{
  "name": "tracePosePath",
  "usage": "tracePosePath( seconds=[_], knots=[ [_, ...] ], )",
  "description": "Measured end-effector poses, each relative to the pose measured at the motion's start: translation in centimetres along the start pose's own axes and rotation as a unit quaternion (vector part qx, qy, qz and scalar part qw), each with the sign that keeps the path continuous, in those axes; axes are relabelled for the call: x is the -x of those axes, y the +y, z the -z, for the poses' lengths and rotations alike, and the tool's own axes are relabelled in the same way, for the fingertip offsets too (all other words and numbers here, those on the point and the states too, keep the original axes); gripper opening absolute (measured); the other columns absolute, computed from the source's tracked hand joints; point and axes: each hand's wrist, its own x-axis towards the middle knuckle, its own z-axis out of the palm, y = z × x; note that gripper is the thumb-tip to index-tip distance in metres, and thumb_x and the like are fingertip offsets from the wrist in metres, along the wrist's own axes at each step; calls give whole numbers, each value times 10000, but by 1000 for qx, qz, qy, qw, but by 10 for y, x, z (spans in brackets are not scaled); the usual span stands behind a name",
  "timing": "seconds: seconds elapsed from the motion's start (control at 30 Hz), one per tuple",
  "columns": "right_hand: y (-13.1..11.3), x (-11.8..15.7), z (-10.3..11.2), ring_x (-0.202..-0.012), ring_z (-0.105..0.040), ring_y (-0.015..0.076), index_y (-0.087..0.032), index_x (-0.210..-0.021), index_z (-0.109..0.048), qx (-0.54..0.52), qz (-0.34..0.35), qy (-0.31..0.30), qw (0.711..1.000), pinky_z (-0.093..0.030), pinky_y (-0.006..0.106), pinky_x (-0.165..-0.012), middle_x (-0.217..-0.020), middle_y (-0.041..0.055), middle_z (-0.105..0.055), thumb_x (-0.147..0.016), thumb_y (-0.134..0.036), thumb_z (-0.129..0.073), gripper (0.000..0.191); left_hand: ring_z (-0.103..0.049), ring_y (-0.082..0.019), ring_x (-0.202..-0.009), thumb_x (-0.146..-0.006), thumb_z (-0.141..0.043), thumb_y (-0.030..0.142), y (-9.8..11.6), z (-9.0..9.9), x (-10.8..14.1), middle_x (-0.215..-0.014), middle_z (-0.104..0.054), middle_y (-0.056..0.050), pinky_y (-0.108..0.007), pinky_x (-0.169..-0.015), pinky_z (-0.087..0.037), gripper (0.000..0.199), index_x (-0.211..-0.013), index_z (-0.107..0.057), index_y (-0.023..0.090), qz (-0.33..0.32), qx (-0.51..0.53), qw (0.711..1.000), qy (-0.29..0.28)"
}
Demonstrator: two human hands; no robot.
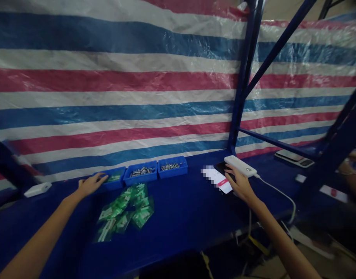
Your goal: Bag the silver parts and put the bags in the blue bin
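Observation:
My left hand [91, 185] is at the left end of a row of blue bins, its fingers stretched over the rim of the left bin [115, 184], which has some green pieces inside. To the right of that bin, the middle bin [140, 178] and the right bin [173, 171] contain small metal parts. In front of them lies a loose pile of small clear bags [143, 217] with green and white contents. Over on the right, my right hand [239, 181] rests with fingers apart on a dark phone [221, 168], beside a white card [224, 186] with a pink band.
A white power bank [241, 166] with a white cable [279, 190] sits behind my right hand. Blue posts [240, 89] rise from the blue table [178, 217]. A white device [37, 189] lies far left, a scale [294, 157] far right, where another person's arm [349, 174] shows.

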Motion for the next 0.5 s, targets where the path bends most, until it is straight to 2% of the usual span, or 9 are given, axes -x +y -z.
tracePosePath(
  seconds=[0.1, 0.2, 0.27, 0.33, 0.5],
  knots=[
    [20, 6, 6, -1142, -519, 256, -217, -1273, -410, 40, -14, -11, 999, -279, 511, -979, -1124, 98, -635, -873, -396, -369, 440, -466, -293, -1183, -866, -290, 463, 10, -3, 9, -1251, -556, -113, -488, -983, -275, 482, -1193, -508, 183, 18, 17, 999, 37],
    [23, 10, 6, -1127, -531, 249, -224, -1237, -440, 48, -25, -29, 998, -255, 520, -991, -1103, 83, -646, -877, -428, -361, 422, -411, -325, -1209, -866, -270, 478, 21, -7, 22, -1311, -480, -144, -522, -959, -299, 511, -1230, -463, 177, 44, 51, 986, 156],
    [25, 9, 8, -1124, -535, 239, -220, -1241, -440, 23, -25, -34, 999, -289, 492, -985, -1110, 85, -643, -882, -433, -345, 428, -409, -329, -1201, -860, -268, 482, 25, -13, 33, -1303, -473, -152, -513, -953, -321, 516, -1228, -456, 173, 86, 89, 963, 240],
    [31, 8, 12, -1125, -534, 236, -209, -1248, -441, -4, -16, -30, 999, -329, 460, -971, -1120, 95, -638, -881, -432, -344, 440, -421, -329, -1186, -853, -273, 483, 26, -23, 45, -1282, -485, -143, -509, -956, -333, 502, -1198, -475, 180, 135, 136, 935, 299],
    [49, 7, 28, -1068, -556, 236, -195, -1111, -565, -34, 21, 16, 999, -374, 399, -949, -1102, 100, -639, -848, -427, -412, 383, -412, -320, -1201, -833, -285, 496, 15, -47, 66, -1268, -500, -98, -513, -976, -335, 471, -1172, -470, 226, 212, 245, 876, 358]
  ],
)
